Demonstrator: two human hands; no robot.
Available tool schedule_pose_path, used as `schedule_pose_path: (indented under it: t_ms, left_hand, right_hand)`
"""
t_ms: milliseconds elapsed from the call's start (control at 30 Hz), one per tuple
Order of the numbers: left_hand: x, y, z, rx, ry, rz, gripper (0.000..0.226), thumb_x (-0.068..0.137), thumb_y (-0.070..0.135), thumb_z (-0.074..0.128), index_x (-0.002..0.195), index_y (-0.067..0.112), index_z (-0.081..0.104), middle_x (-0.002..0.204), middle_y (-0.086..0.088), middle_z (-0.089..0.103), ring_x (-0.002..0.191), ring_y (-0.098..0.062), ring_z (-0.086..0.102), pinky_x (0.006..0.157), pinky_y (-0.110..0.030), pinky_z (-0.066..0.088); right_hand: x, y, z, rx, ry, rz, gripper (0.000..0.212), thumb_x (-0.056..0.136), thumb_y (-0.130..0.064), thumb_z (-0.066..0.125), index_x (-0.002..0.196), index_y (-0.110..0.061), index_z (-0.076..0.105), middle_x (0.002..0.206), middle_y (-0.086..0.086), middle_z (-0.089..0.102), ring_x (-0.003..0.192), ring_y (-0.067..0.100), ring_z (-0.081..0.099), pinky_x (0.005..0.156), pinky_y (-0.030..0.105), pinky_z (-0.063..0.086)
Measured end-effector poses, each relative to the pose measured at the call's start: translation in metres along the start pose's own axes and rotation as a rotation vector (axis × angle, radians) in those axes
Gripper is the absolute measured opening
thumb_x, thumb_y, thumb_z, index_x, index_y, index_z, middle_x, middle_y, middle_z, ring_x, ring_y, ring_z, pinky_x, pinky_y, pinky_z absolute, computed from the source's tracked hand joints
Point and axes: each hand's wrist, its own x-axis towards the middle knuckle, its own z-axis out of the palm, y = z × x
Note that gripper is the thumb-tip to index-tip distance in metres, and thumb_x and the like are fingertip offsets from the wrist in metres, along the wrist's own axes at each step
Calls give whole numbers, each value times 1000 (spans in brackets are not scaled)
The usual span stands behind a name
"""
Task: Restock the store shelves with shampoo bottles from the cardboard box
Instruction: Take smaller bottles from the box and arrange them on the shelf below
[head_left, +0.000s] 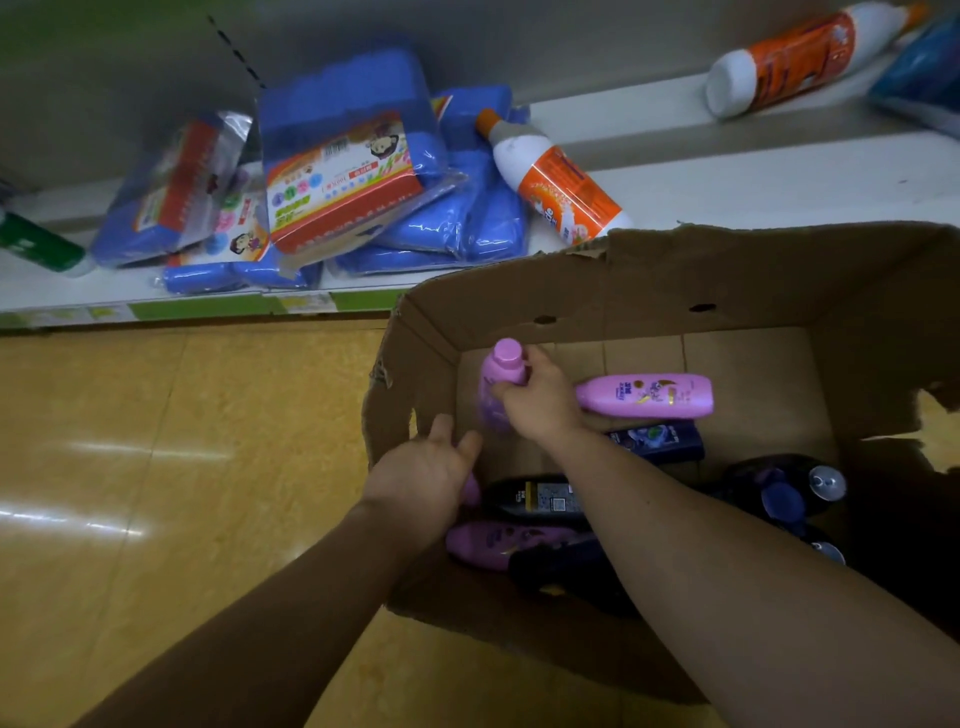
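Lilac plastic fills the right hand (540, 400), which grips a shampoo bottle (501, 384) round its neck and shoulder, cap upward, in the far left corner of the cardboard box (727, 275). The arm reaches in across the box from the near right side, with the wrist bent down over the bottle. The left hand (421, 478) holds nothing; its fingers are spread and relaxed beside the box's left wall, just short of the held bottle. Inside the box a pink bottle (649, 396) lies on its side touching the right hand, with a dark blue bottle (660, 440) beside it and partly under the forearm. Nearer lie a black bottle (540, 500) and a purple bottle (498, 543), while dark bottles with silver caps (826, 483) sit at the right. Beyond the box, the low shelf (779, 182) carries blue packs (353, 156), a white-and-orange bottle (561, 187) lying down and a green bottle (36, 244) above the yellow floor (156, 467).
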Motion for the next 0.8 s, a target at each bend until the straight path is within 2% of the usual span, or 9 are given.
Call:
schedule_pose_path:
  t_ms: [100, 233, 367, 533, 633, 800]
  left_hand:
    - [5, 4, 2, 79, -72, 49, 56, 94, 8, 55, 145, 20, 34, 144, -16, 32, 106, -31, 64, 77, -35, 55]
    - [4, -3, 0, 12, -46, 74, 42, 93, 24, 59, 133, 24, 47, 132, -6, 44, 105, -26, 62, 72, -30, 42]
    - [-6, -11, 0, -113, 77, 15, 48, 82, 48, 70, 119, 23, 53, 118, 0, 54, 103, -24, 62, 75, -32, 50]
    - [-27, -10, -26, -327, 204, -42, 32, 79, 37, 68, 105, 22, 57, 107, 3, 53, 100, -21, 58, 68, -30, 45]
    - [-46, -8, -45, -424, 245, -75, 29, 77, 40, 69, 98, 26, 55, 101, 6, 51, 94, -19, 58, 64, -28, 39]
    - [-101, -4, -95, -581, 248, -170, 27, 79, 37, 66, 92, 27, 45, 89, -1, 63, 78, -26, 60, 60, -30, 42]
  right_hand:
    - [0, 4, -2, 70, -8, 57, 38, 88, -23, 70, 124, -28, 59, 114, -4, 66, 109, 22, 61, 99, 42, 49]
    - [-12, 8, -13, -32, -50, 54, 40, 87, -26, 72, 125, -30, 59, 120, -3, 69, 111, 22, 62, 101, 42, 48]
    - [-28, -2, -36, -189, -65, 61, 46, 84, -31, 73, 127, -27, 57, 120, 0, 69, 110, 24, 63, 97, 41, 50]
    - [-51, -31, -65, -262, -51, 15, 38, 83, -29, 73, 120, -26, 65, 116, 1, 71, 107, 26, 63, 94, 39, 51]
    - [-70, -56, -79, -270, -50, -2, 36, 83, -28, 73, 118, -24, 65, 112, 1, 71, 104, 25, 65, 94, 42, 52]
    - [-124, -116, -110, -345, -40, -1, 37, 85, -27, 71, 120, -20, 62, 116, 5, 70, 106, 26, 63, 96, 46, 51]
